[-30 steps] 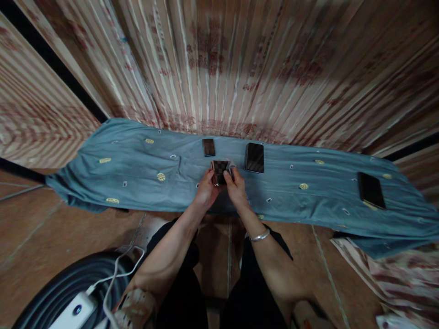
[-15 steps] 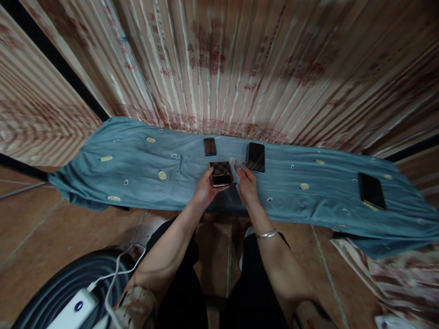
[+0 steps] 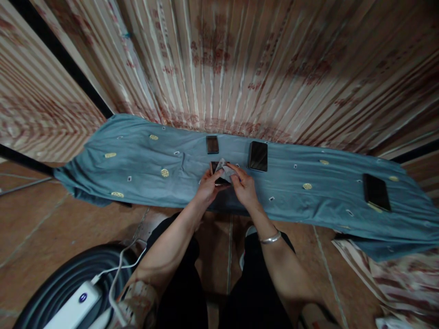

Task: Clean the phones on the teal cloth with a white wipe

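Observation:
Over the front edge of the blue cloth, my left hand (image 3: 206, 188) is closed around what looks like a folded flip phone (image 3: 213, 166) with a dark checkered cover. My right hand (image 3: 244, 186) pinches a crumpled light-grey wipe (image 3: 225, 171) and presses it onto the phone's upper face. Most of that face is hidden by the wipe and fingers. Just beyond my hands lies a small dark square item (image 3: 212, 144). A black rectangular device (image 3: 258, 156) rests to the right of it.
The blue patterned cloth (image 3: 144, 160) covers a long, low surface against a pleated curtain (image 3: 219, 68). Another black flat device (image 3: 376, 192) lies at the far right. Below left are a coiled dark hose (image 3: 51, 283) and a white power bank (image 3: 73, 306) with a cable.
My right hand has moved left, bringing the wipe from beside the phone onto its top. The checkered cover, plain to see before, is now mostly covered. The view has shifted slightly.

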A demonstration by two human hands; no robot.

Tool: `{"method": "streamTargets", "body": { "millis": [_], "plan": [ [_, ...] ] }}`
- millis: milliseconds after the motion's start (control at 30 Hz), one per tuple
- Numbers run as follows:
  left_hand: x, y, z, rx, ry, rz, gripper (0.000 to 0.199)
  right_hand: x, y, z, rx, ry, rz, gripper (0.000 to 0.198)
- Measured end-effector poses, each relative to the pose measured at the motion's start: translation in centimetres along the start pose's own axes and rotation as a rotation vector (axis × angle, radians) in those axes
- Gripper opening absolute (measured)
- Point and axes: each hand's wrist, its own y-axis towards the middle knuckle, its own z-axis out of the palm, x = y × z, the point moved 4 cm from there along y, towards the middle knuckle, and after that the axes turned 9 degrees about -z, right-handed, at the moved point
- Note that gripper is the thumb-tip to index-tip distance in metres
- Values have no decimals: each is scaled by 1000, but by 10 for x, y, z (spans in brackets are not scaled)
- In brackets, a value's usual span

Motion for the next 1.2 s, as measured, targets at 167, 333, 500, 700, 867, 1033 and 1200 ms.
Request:
{"method": "streamTargets", "body": {
  "millis": [167, 333, 500, 700, 867, 1033, 1200],
  "plan": [
    [3, 1, -2, -26, 39, -10, 17, -16, 5, -14, -142, 149, 112, 37],
    [11, -1, 2, -53, 74, -62, 14, -49, 14, -35, -297, 161, 287, 40],
    [21, -3, 7, -58, 111, -124, 12, -60, 16, -50, -343, -21, 293, 38],
    [27, -2, 6, -39, 77, -175, 8, -37, 10, -47, -178, -311, 91, 36],
    [27, 2, 4, -18, 41, -174, 4, -13, -6, -20, 60, -393, -168, 40],
    [23, 5, 1, -24, 3, -132, 6, 0, -19, -5, 181, -465, -225, 49],
    [18, 1, 7, 20, -55, -120, 24, 4, -20, -5, 174, -470, -242, 48]
  ]
}}
